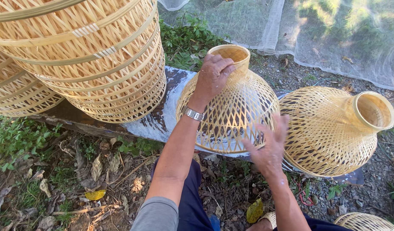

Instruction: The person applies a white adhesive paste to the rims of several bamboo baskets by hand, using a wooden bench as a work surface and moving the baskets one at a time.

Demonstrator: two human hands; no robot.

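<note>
A bell-shaped woven bamboo basket (235,113) with a narrow open neck stands on a weathered board (156,117). My left hand (212,77) grips its neck from above; a metal watch sits on that wrist. Blurred and with fingers spread, my right hand (269,147) rests against the basket's lower right side. A second basket (329,128) of the same shape lies tilted to the right, its neck pointing up and right.
A tall stack of wide woven baskets (90,55) fills the upper left on the board. White netting (333,30) covers the ground at the back. Grass, dry leaves and gravel lie around. Part of another woven piece (366,222) shows at the bottom right.
</note>
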